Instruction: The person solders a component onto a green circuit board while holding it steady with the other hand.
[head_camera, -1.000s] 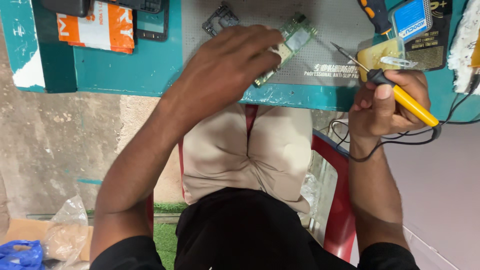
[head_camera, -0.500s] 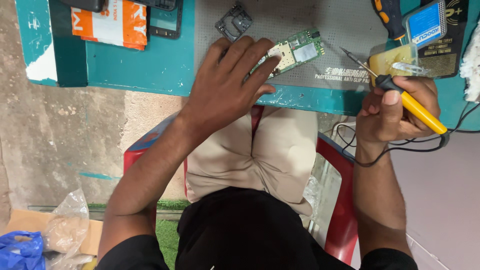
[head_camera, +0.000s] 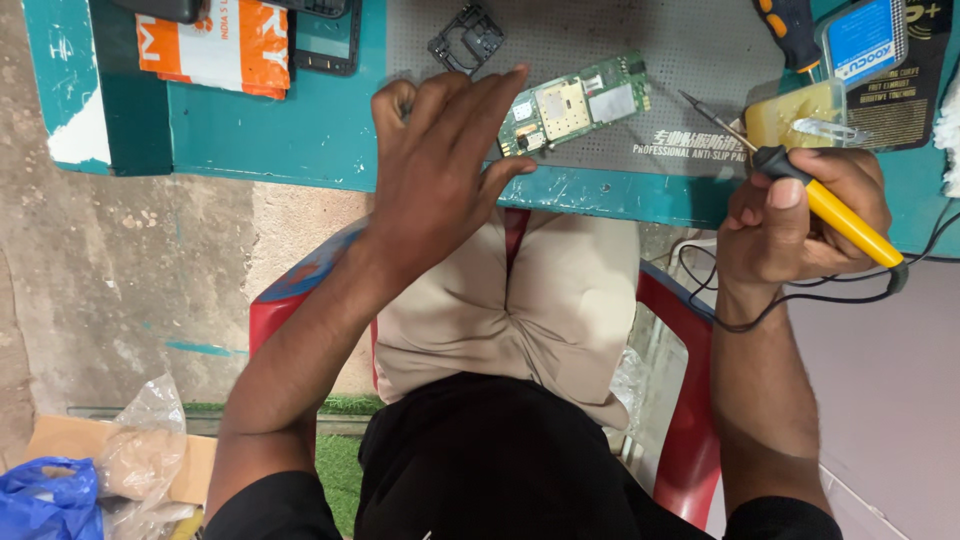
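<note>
Left hand (head_camera: 440, 175) lifted, fingers spread, off circuit board (head_camera: 575, 105); right hand (head_camera: 800, 215) grips soldering iron (head_camera: 835, 210).

Bright even daylight, soft shadows, sharp focus

Noted at the table's far left: an orange and white rectangular package (head_camera: 215, 45), lying flat, just beside a dark-framed phone screen panel (head_camera: 325, 38) on its right. At the far right corner: a blue-faced rectangular label on a light-framed card (head_camera: 862, 40), tilted, resting against a black printed package (head_camera: 905, 95). On the grey mat: a line of white printed lettering (head_camera: 690, 145) along the near edge.
</note>
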